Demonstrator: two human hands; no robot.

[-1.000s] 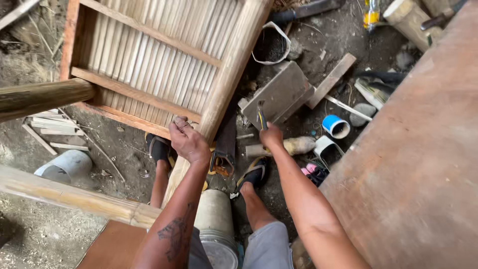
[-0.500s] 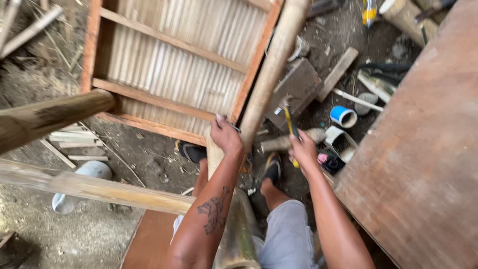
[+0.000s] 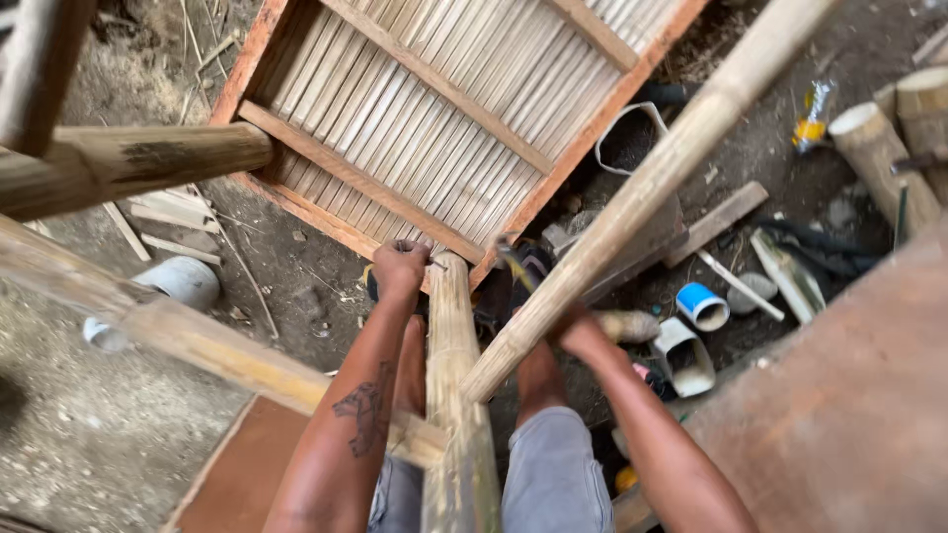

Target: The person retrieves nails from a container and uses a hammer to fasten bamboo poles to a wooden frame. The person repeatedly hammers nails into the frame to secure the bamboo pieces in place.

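1. Now, head view: the left hand (image 3: pixel 400 268) is clenched beside the top of a pale, ridged upright bamboo pole (image 3: pixel 456 395).
2. The right hand (image 3: pixel 576 331) sits half-hidden behind a smooth slanted bamboo pole (image 3: pixel 652 188); its grip I cannot tell.
3. Beyond lies a red-framed slatted bamboo panel (image 3: pixel 434 109).

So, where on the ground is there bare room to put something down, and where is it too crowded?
Bare dirt lies left of the left hand, between the slatted bamboo panel and the white pipe piece; only thin wood strips border it. Right of the right hand it is crowded: blue-rimmed cup, cut white container, wood offcuts and bamboo stumps.
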